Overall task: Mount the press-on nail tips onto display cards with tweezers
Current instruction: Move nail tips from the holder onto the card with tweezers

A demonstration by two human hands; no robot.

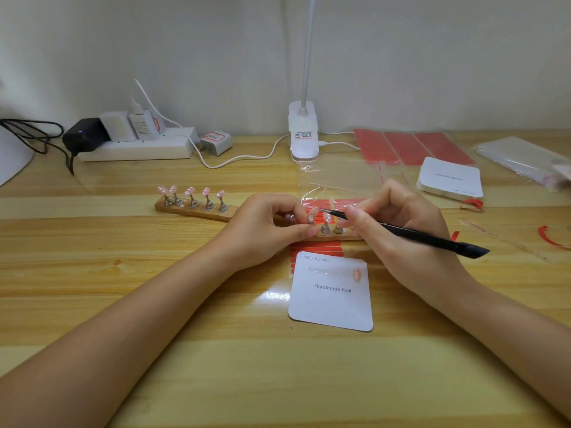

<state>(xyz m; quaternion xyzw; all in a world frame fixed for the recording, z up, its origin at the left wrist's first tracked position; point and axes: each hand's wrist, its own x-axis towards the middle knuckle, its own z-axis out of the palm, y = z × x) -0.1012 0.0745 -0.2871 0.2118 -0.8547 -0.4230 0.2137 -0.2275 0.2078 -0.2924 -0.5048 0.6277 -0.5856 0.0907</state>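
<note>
A wooden holder strip [197, 210] carries several pink nail tips [190, 191] on small metal stands. My left hand [272, 225] pinches one metal stand [310, 220] at the strip's middle. My right hand [398, 223] holds black tweezers [401, 231] like a pen, their tip [319, 209] pointing at the nail on that stand. Just in front lies a white display card [332, 299] printed "Handmade Nail", with one pink nail tip [357, 274] stuck at its upper right on a clear strip.
Red adhesive strip sheets [411, 148] and a clear bag lie behind the hands. A stack of blank cards [449, 179] sits at the right, a lamp clip base [303, 134] at the back centre, a power strip with chargers [136, 143] at the back left.
</note>
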